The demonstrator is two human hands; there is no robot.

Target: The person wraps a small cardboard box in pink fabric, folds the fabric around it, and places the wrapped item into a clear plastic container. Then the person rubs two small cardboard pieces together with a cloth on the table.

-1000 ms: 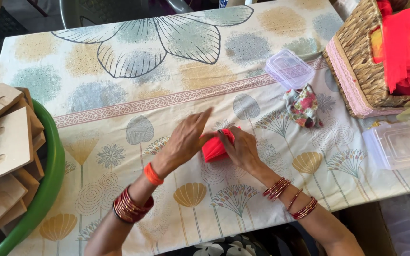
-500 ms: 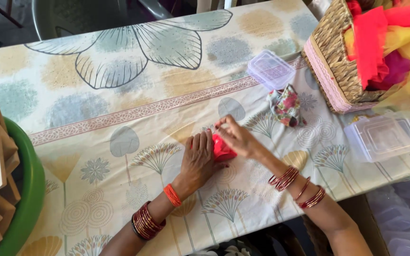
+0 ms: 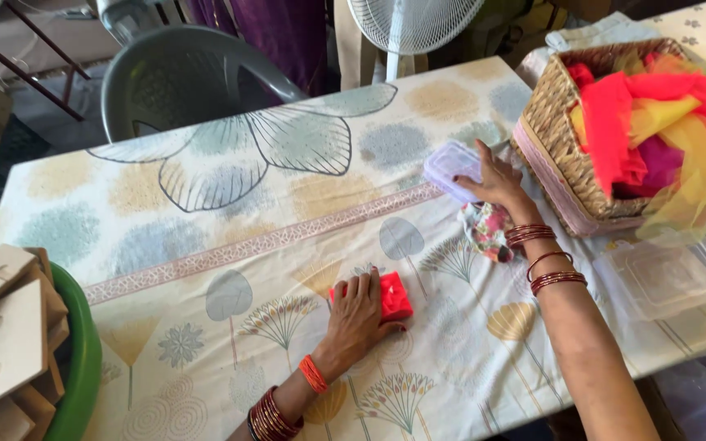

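Right now I judge the step as pinning the folded red cloth (image 3: 391, 296) flat, near the middle of the table (image 3: 206, 245), while fetching the small clear box (image 3: 449, 167) farther right. My left hand (image 3: 355, 317) lies palm-down, fingers spread, pressing the cloth rather than gripping it. My right hand (image 3: 496, 178) reaches out, fingers loosely touching the box. Next calls for closing around it.

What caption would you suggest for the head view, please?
Left hand presses a red folded piece on the table; right hand reaches a small clear box.
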